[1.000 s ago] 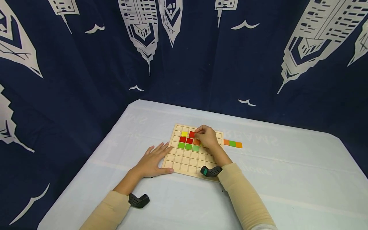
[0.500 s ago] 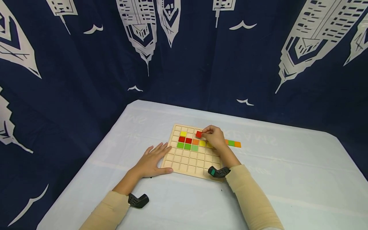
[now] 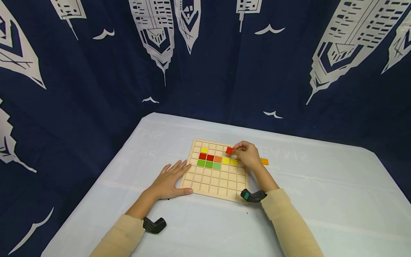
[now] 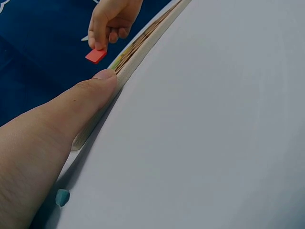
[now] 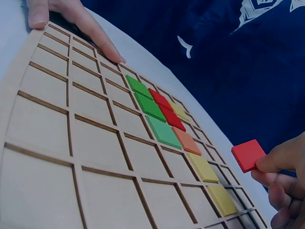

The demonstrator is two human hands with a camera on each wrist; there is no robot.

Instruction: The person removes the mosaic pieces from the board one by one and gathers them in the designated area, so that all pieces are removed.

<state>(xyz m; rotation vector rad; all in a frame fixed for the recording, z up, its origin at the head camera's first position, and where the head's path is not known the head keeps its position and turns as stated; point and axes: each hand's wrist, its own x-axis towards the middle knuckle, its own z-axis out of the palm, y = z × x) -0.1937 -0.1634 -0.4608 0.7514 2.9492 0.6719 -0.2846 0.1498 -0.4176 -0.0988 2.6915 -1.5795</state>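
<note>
In the head view my right hand (image 3: 248, 156) pinches a red square tile (image 3: 229, 150) between thumb and finger. The right wrist view shows that red tile (image 5: 248, 155) raised above the far rows of the wooden grid board (image 5: 38, 109). Spread fingers of my left hand (image 3: 170, 180) rest along the board's left edge, its thumb at the near corner. Set in the board are a yellow tile (image 3: 204, 150), two red tiles (image 5: 172, 119), an orange tile (image 5: 186, 140), two yellow tiles (image 5: 203, 168), two green tiles (image 5: 150, 106) and a pale green tile (image 5: 163, 131).
An orange tile (image 3: 264, 161) lies on the white table (image 3: 321, 200) right of the board, with a sliver of green beside it, partly hidden by my right hand. Dark blue patterned cloth (image 3: 224, 89) hangs behind the table.
My right hand has moved right across the board's far rows with the red tile. The yellow tiles show more fully; the tiles off the board are more hidden. My left hand stays put.
</note>
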